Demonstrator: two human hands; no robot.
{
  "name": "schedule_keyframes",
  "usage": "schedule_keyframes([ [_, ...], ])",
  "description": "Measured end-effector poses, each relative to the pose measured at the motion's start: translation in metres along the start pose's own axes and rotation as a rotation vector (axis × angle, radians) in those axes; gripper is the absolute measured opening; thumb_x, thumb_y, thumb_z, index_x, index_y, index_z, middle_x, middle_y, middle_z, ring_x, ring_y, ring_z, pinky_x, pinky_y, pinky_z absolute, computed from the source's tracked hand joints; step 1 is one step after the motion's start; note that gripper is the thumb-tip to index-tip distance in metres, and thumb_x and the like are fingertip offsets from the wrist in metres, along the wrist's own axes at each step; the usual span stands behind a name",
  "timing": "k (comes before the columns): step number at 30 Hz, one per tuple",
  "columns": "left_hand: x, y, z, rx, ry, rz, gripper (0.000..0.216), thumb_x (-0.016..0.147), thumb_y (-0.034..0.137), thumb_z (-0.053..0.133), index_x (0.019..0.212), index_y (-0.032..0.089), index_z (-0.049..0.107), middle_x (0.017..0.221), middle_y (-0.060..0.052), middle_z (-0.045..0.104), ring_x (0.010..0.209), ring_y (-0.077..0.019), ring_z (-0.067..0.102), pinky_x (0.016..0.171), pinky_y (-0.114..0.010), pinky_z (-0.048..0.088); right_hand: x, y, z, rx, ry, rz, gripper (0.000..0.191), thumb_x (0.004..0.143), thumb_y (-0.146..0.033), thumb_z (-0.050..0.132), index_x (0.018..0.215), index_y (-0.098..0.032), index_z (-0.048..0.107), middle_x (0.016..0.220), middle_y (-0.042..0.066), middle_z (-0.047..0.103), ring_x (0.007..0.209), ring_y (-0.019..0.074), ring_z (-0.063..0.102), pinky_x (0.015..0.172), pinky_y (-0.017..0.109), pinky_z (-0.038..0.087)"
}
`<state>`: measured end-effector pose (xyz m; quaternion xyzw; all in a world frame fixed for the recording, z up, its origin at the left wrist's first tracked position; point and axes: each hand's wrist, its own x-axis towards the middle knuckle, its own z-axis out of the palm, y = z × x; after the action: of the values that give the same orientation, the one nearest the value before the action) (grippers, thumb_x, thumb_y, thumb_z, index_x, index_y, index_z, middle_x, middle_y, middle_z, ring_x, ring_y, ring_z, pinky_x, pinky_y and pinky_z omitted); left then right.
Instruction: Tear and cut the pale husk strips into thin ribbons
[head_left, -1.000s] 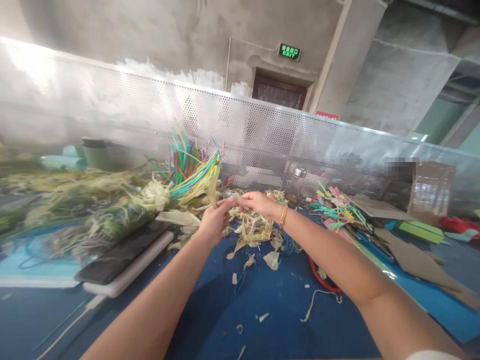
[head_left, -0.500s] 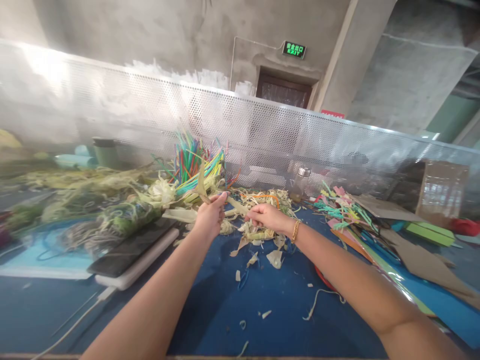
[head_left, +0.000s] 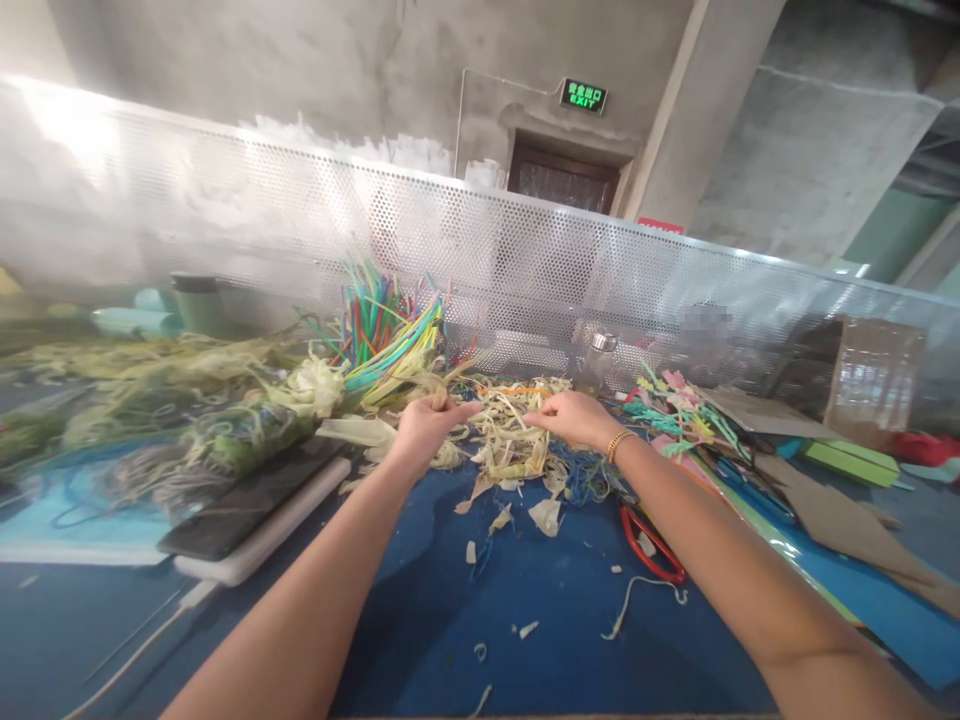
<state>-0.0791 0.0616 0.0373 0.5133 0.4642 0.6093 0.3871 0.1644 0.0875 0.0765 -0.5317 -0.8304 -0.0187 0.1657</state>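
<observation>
My left hand (head_left: 429,428) is closed in a pinch, thumb pointing right, on a pale dried husk strip (head_left: 448,378) that sticks out behind the fingers. My right hand (head_left: 571,416), a gold bracelet at its wrist, has thumb and fingertips pressed together a short way to the right. What those fingers hold, if anything, is too small to make out. Below and between both hands lies a heap of pale husk scraps (head_left: 517,455). Colourful pipe cleaners (head_left: 382,325) stand in a bunch behind my left hand.
Red-handled scissors (head_left: 651,548) lie by my right forearm. Left are a black phone (head_left: 240,510) on a white power bank (head_left: 262,535) and tangled yarn (head_left: 247,440). A glass bottle (head_left: 598,362) stands behind; cardboard (head_left: 825,500) and coloured sheets lie right.
My hands have moved apart, the right one going rightward. The husk strip that stretched between them no longer spans the gap. The red scissor handles have come into fuller view.
</observation>
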Motion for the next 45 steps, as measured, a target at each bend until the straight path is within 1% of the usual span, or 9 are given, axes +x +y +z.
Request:
schedule_keyframes([
  [4,-0.004,0.003,0.003,0.034,-0.165,0.004,0.036,0.045,0.034,0.084,0.072,0.014,0.071,0.046,0.006,0.041,0.047,-0.0075,0.035,0.047,-0.022,0.025,0.029,-0.015,-0.006,-0.100,0.152,-0.076,0.040,0.084,-0.052,0.053,0.068,-0.021,0.071,0.073,0.005,0.065,0.066,0.0148,0.051,0.057,0.027,0.027],
  [10,0.005,0.006,-0.007,-0.302,0.231,0.041,0.033,0.068,0.045,0.067,0.070,0.012,0.067,0.042,0.009,0.024,0.039,-0.0051,0.020,0.040,-0.022,0.016,0.092,-0.066,0.042,-0.207,-0.065,-0.279,0.020,0.077,-0.037,0.064,0.094,-0.033,0.073,0.103,0.000,0.069,0.099,0.0217,0.055,0.083,0.031,0.036],
  [13,0.010,0.005,-0.011,-0.460,0.314,0.027,0.029,0.070,0.042,0.065,0.067,0.013,0.062,0.044,0.010,0.020,0.037,-0.0042,0.016,0.037,-0.021,0.012,0.109,-0.089,0.077,-0.309,-0.198,-0.350,0.028,0.072,-0.033,0.069,0.100,-0.037,0.071,0.113,0.002,0.066,0.111,0.0273,0.050,0.092,0.041,0.033],
  [16,0.012,0.002,-0.013,-0.543,0.348,0.003,0.027,0.070,0.039,0.064,0.068,0.013,0.060,0.046,0.010,0.019,0.037,-0.0038,0.016,0.036,-0.021,0.011,0.121,-0.096,0.092,-0.307,-0.186,-0.308,0.017,0.074,-0.026,0.065,0.089,-0.030,0.074,0.105,0.005,0.068,0.110,0.0272,0.052,0.094,0.043,0.032],
  [21,0.013,-0.001,-0.014,-0.605,0.357,-0.028,0.025,0.067,0.037,0.066,0.075,0.015,0.059,0.046,0.011,0.021,0.037,-0.0035,0.016,0.036,-0.019,0.012,0.140,-0.077,0.065,0.504,0.107,-0.020,0.022,0.081,-0.037,0.059,0.082,-0.017,0.069,0.080,0.003,0.068,0.075,0.0151,0.060,0.067,0.025,0.042],
  [26,0.009,-0.002,-0.007,-0.419,0.194,-0.127,0.040,0.055,0.038,0.076,0.083,0.014,0.062,0.048,0.009,0.037,0.037,-0.0029,0.024,0.038,-0.020,0.011,0.125,-0.060,0.043,1.314,0.031,0.179,0.011,0.080,-0.028,0.062,0.080,-0.017,0.058,0.065,-0.004,0.060,0.048,0.0056,0.049,0.042,0.016,0.034],
  [32,-0.001,-0.005,0.002,-0.186,-0.068,-0.169,0.036,0.058,0.047,0.075,0.066,0.014,0.063,0.040,0.009,0.030,0.035,-0.0033,0.019,0.038,-0.023,0.008,0.089,-0.064,0.051,1.440,0.024,0.169,0.022,0.069,-0.021,0.073,0.082,-0.018,0.055,0.067,-0.004,0.061,0.050,0.0058,0.053,0.042,0.014,0.039],
  [40,0.000,-0.010,0.003,-0.065,-0.109,-0.209,0.030,0.058,0.041,0.074,0.057,0.015,0.058,0.039,0.009,0.028,0.034,-0.0034,0.017,0.039,-0.024,0.007,0.093,-0.030,0.031,1.480,0.492,0.358,0.009,0.078,-0.016,0.061,0.079,-0.017,0.053,0.060,-0.005,0.057,0.044,0.0036,0.046,0.039,0.013,0.033],
  [45,0.001,-0.013,0.003,-0.094,-0.043,-0.180,0.030,0.057,0.041,0.074,0.058,0.016,0.058,0.039,0.008,0.032,0.035,-0.0038,0.018,0.040,-0.023,0.008,0.085,-0.003,0.030,1.543,0.558,0.516,0.006,0.083,-0.018,0.057,0.079,-0.018,0.053,0.067,-0.005,0.060,0.051,0.0043,0.053,0.045,0.014,0.039],
])
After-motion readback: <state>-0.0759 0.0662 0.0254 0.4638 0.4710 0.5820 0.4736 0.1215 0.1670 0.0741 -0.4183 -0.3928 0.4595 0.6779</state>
